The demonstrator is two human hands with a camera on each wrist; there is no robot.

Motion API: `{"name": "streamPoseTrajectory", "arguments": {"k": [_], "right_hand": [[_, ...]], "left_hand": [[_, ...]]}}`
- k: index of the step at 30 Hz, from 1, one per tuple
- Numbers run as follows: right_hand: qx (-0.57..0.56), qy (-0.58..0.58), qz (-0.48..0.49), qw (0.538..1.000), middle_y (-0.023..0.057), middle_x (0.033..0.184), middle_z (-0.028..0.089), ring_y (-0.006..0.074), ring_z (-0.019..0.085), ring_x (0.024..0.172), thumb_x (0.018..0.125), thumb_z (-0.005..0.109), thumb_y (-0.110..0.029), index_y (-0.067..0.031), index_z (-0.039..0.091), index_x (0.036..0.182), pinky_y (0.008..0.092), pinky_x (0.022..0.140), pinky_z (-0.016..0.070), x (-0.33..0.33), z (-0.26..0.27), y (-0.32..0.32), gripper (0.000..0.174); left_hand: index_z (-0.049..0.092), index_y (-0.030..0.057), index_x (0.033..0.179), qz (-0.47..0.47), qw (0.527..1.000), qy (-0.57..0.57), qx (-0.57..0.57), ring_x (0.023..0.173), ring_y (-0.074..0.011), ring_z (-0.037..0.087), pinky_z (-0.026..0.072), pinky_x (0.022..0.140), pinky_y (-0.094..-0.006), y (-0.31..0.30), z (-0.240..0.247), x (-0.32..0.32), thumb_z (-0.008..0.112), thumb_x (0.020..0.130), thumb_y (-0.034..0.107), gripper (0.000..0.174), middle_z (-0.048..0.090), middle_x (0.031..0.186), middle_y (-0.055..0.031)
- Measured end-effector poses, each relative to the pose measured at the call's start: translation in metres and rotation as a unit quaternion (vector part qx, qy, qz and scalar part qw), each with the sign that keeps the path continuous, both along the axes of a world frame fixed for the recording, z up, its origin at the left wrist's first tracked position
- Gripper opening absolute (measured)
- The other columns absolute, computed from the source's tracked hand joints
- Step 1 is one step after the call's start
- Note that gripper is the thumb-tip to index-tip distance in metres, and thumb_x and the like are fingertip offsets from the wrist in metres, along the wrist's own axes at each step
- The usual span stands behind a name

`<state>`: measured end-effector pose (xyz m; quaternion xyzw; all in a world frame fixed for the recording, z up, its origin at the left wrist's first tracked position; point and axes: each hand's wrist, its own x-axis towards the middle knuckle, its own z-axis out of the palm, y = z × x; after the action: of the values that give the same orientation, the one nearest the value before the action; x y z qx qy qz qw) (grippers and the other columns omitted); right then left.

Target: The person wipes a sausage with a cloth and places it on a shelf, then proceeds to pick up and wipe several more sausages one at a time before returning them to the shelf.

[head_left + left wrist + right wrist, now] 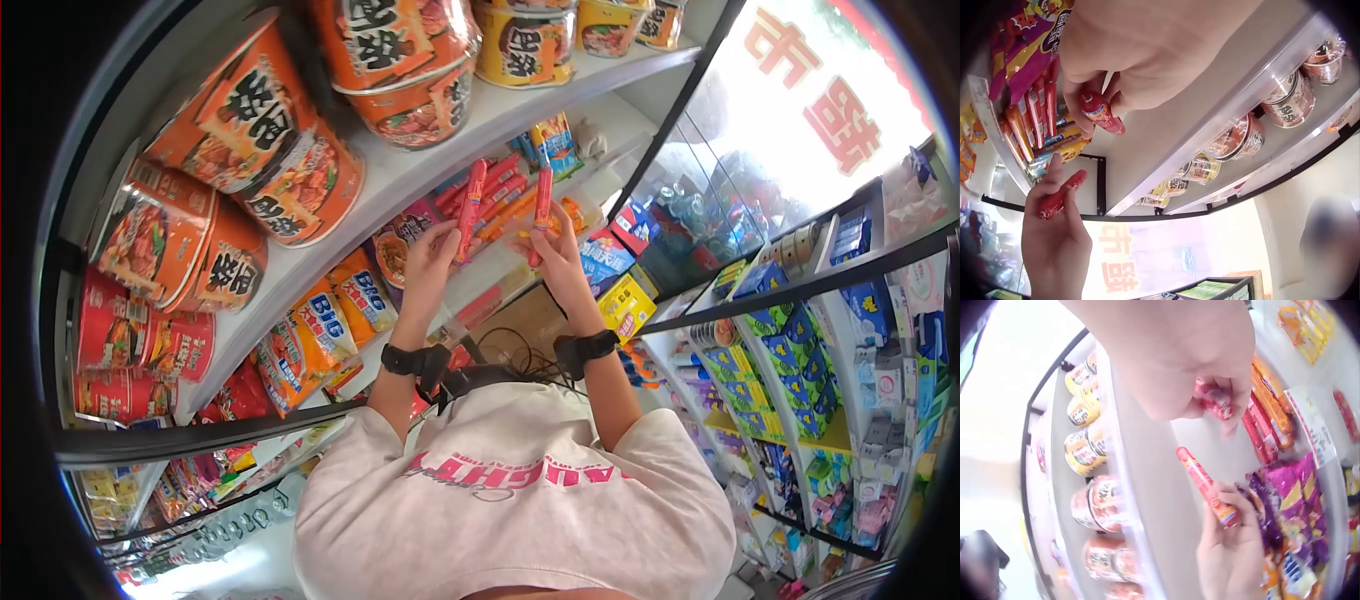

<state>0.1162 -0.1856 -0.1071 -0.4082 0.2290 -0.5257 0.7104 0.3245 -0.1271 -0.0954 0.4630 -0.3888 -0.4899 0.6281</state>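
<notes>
The left hand (432, 255) grips a red wrapped sausage (472, 200), which stands up out of the fingers. A second red sausage (543, 200) is pinched by the right hand (562, 258), a short way to the right. In the left wrist view the left hand's sausage (1099, 111) points toward the camera, and the right hand (1057, 237) holds the other (1063, 195) below. The right wrist view has the left hand (1232, 550) round the lower end of its sausage (1204, 484), while the right hand's sausage (1213, 399) is partly hidden by fingers.
More red sausages (500, 190) lie on the shelf just behind the hands, beside orange ones (1270, 403) and purple packets (1297, 494). Instant noodle tubs (400, 70) line the shelf above. Orange snack bags (315, 335) lie at the left, and a yellow box (627, 305) at the right.
</notes>
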Motion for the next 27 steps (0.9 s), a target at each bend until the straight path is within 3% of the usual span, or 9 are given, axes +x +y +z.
{"name": "streamPoseTrajectory", "arguments": {"k": [2,3,6,7,10,12,19,24,27], "right_hand": [[0.025,-0.051,0.047,0.997,0.0232,0.139,0.059,0.0248,0.069,0.105,0.106,0.051,-0.011,-0.0092,0.044,0.142,0.0336,0.085,0.0545,-0.015,0.007,0.005,0.036],[0.035,-0.036,0.048,0.998,0.0167,0.133,0.062,0.0194,0.066,0.1,0.107,0.05,-0.014,-0.009,0.041,0.146,0.0281,0.079,0.0521,-0.022,0.009,0.007,0.04],[0.066,-0.078,0.02,0.995,0.0111,0.119,0.064,0.0134,0.061,0.087,0.107,0.054,-0.016,-0.0089,0.043,0.144,0.0255,0.071,0.0481,-0.04,-0.012,0.012,0.04],[0.096,-0.044,-0.038,0.994,0.0051,0.104,0.063,0.0088,0.054,0.079,0.105,0.058,-0.019,-0.0061,0.049,0.138,0.0243,0.066,0.0437,-0.039,-0.005,0.019,0.037],[0.085,-0.005,-0.073,0.994,0.0019,0.099,0.062,0.0073,0.055,0.08,0.104,0.061,-0.02,-0.0027,0.055,0.133,0.0234,0.067,0.0446,-0.055,-0.024,0.022,0.033],[0.095,0.039,-0.111,0.989,0.0017,0.098,0.065,0.0071,0.059,0.083,0.103,0.063,-0.02,-0.0004,0.059,0.128,0.024,0.071,0.0477,-0.064,-0.034,0.026,0.032],[0.134,0.103,-0.102,0.98,0.0115,0.11,0.07,0.0184,0.069,0.106,0.099,0.067,-0.014,0.0003,0.051,0.13,0.03,0.085,0.0552,-0.082,-0.098,0.04,0.037],[0.253,0.101,-0.094,0.958,0.0103,0.106,0.071,0.016,0.069,0.1,0.097,0.072,-0.017,-0.001,0.053,0.12,0.0294,0.084,0.0544,-0.068,-0.132,0.05,0.034],[0.241,0.138,-0.072,0.958,0.0089,0.102,0.071,0.0141,0.068,0.097,0.095,0.075,-0.021,-0.001,0.053,0.119,0.028,0.081,0.0534,-0.055,-0.157,0.045,0.038]], "left_hand": [[0.054,-0.0029,0.132,-0.037,0.999,0.006,0.016,0.101,-0.017,0.069,0.0531,0.088,-0.0274,0.006,-0.001,-0.01,0.059,0.105,0.016,0.034,0.07,0.117,-0.0135],[0.052,-0.0022,0.134,-0.064,0.998,0.002,0.018,0.103,-0.0173,0.069,0.0528,0.09,-0.0282,0.007,-0.002,-0.013,0.058,0.105,0.016,0.035,0.069,0.119,-0.0133],[0.049,-0.0001,0.138,-0.152,0.987,0.01,0.05,0.107,-0.0173,0.067,0.0516,0.094,-0.0302,0.011,-0.017,-0.026,0.057,0.106,0.017,0.037,0.066,0.123,-0.0123],[0.048,0.0006,0.139,-0.18,0.981,0.017,0.063,0.108,-0.0172,0.066,0.0512,0.095,-0.0308,0.012,-0.021,-0.032,0.056,0.106,0.017,0.038,0.065,0.124,-0.0119],[0.044,0.0031,0.146,-0.307,0.936,-0.075,0.156,0.11,-0.0176,0.065,0.0502,0.097,-0.0306,0.017,-0.019,-0.042,0.054,0.106,0.013,0.042,0.064,0.129,-0.0113],[0.042,0.004,0.15,-0.342,0.926,-0.059,0.146,0.109,-0.0173,0.065,0.0505,0.097,-0.0307,0.017,-0.041,-0.049,0.054,0.106,0.013,0.047,0.062,0.127,-0.01],[0.04,-0.0018,0.15,-0.301,0.924,-0.052,0.229,0.108,-0.0167,0.065,0.0516,0.097,-0.0303,0.018,-0.109,-0.048,0.055,0.104,0.007,0.049,0.061,0.124,-0.0098],[0.045,-0.0033,0.144,-0.249,0.921,-0.004,0.3,0.097,-0.0112,0.063,0.0521,0.086,-0.0269,0.015,-0.152,-0.038,0.057,0.102,0.007,0.045,0.063,0.115,-0.0081],[0.048,-0.0041,0.139,-0.215,0.93,-0.106,0.278,0.089,-0.0084,0.062,0.0488,0.077,-0.0227,0.017,-0.173,-0.04,0.056,0.105,0.02,0.043,0.067,0.11,-0.0072]]}}
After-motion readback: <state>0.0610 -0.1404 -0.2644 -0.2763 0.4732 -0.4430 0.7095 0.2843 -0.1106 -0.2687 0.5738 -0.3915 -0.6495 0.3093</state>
